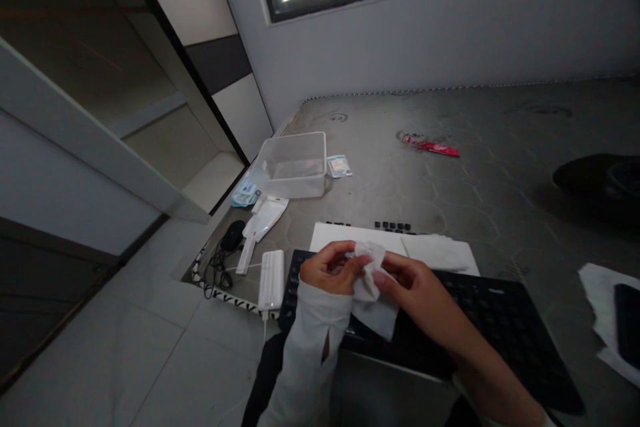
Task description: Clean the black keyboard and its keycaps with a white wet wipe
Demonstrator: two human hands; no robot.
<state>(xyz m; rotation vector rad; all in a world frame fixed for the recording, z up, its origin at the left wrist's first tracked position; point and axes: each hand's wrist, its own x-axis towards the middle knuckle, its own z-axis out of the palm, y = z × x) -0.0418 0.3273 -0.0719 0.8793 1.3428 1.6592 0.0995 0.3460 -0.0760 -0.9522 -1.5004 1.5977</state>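
Observation:
A crumpled white tissue is pinched between both hands above a black keyboard. My left hand, in a white sleeve, has its fingers closed on the tissue's left side. My right hand grips it from the right between thumb and fingers; the lower part hangs loose over the keys. Whether something small is wrapped in the tissue cannot be made out. Behind the hands lies a white sheet with a folded white cloth or tissue on it. Several loose black keycaps sit along its far edge.
A clear plastic box stands at the back left, with a small packet beside it. A white power bank, a black mouse and cables lie near the left edge. A red wrapper lies farther back.

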